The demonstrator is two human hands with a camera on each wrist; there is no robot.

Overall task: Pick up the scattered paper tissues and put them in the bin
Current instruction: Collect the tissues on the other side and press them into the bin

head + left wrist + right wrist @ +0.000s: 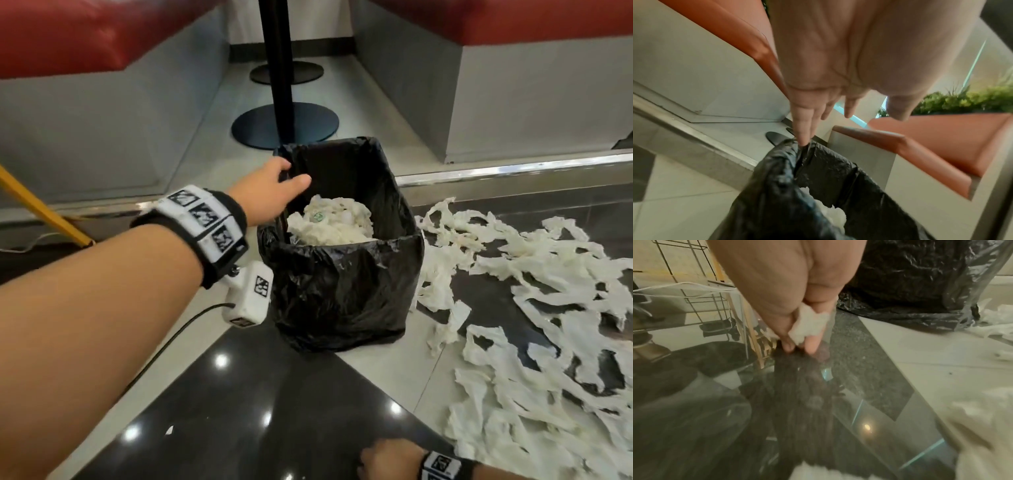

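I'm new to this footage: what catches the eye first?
The sprawl of torn white tissues across the floor right of the bin, which is lined with a black bag and already part full. The left hand reaches to the bin's rim; the right hand, low over the dark tile, pinches a tissue scrap.

1. A glossy floor (pixel 383 370) of pale tiles and dark polished slabs carries everything.
2. A bin (pixel 342 267) lined with a black bag stands at centre.
3. Torn paper tissues (pixel 534 359) sprawl from 3 to 5 o'clock of it.
4. Round black table bases (pixel 284 126) sit at 12 o'clock.
5. A small white scrap (pixel 169 430), possibly tissue, lies at 7 o'clock.
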